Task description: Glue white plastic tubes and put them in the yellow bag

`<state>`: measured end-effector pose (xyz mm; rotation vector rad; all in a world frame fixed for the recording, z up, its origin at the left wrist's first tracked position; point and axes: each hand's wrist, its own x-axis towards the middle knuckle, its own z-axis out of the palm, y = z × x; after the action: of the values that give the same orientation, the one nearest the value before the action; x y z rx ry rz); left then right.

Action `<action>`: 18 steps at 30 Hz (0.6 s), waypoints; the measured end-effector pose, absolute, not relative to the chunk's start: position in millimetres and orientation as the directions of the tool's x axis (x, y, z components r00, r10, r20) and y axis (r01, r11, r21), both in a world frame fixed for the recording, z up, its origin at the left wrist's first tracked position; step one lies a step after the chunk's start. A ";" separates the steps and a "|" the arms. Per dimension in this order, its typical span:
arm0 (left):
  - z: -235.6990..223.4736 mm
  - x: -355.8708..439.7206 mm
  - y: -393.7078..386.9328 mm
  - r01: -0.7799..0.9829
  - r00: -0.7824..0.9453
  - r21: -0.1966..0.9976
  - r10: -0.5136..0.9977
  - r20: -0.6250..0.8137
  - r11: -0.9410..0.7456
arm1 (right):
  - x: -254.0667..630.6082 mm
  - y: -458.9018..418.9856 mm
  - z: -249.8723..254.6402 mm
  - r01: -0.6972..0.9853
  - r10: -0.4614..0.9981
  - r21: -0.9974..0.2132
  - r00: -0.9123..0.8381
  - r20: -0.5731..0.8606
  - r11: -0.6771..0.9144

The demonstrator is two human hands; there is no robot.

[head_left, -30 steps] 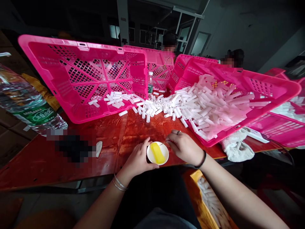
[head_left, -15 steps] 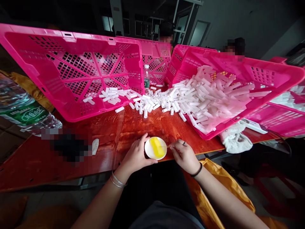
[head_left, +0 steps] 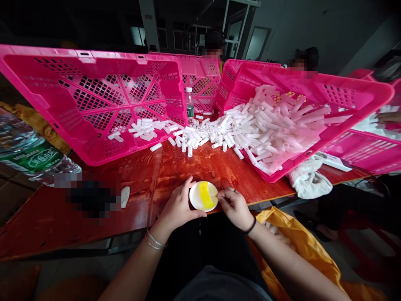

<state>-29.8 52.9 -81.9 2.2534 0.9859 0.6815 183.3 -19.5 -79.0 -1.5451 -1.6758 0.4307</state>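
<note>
Yellow sack point(head_left: 307, 246) below the worktop point(head_left: 140, 171), under its near edge, right side. Over that near edge, about midway along: small white bowl point(head_left: 195, 200), left hand point(head_left: 177, 207) gripping its rim; whether it also rests on the wood, cannot tell. In the bowl, 1 yellow piece point(head_left: 206, 195). Right hand point(head_left: 236, 209): grip pinched on a thin stick point(head_left: 214, 196), tip at the yellow piece; piercing or only touching, unclear. Step in hand looks like working the piece with the stick; next move would seem to call for a firm pinch and a steady bowl. Large bottle point(head_left: 37, 161) at left end, tilted; white cloth point(head_left: 310, 177) by right near edge. Farther: loose white tubes point(head_left: 269, 129) between 2 tipped pink crates point(head_left: 109, 55). Beyond far edge, 2 people point(head_left: 214, 42).
</note>
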 end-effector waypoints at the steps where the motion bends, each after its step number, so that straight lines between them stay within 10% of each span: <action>1: -81.5 -29.7 53.0 0.472 0.597 0.682 0.772 0.219 -0.559 | 182.6 -18.5 -79.9 0.662 0.948 -0.722 0.056 0.314 0.200; 18: -82.3 -29.5 51.9 0.488 0.592 0.658 0.772 0.233 -0.573 | 190.7 23.8 -58.0 0.757 0.956 -0.621 -0.016 0.293 0.203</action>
<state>-29.5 51.9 -82.3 2.2810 0.9972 0.6927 190.7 23.8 -58.0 -1.5987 -1.8161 0.3823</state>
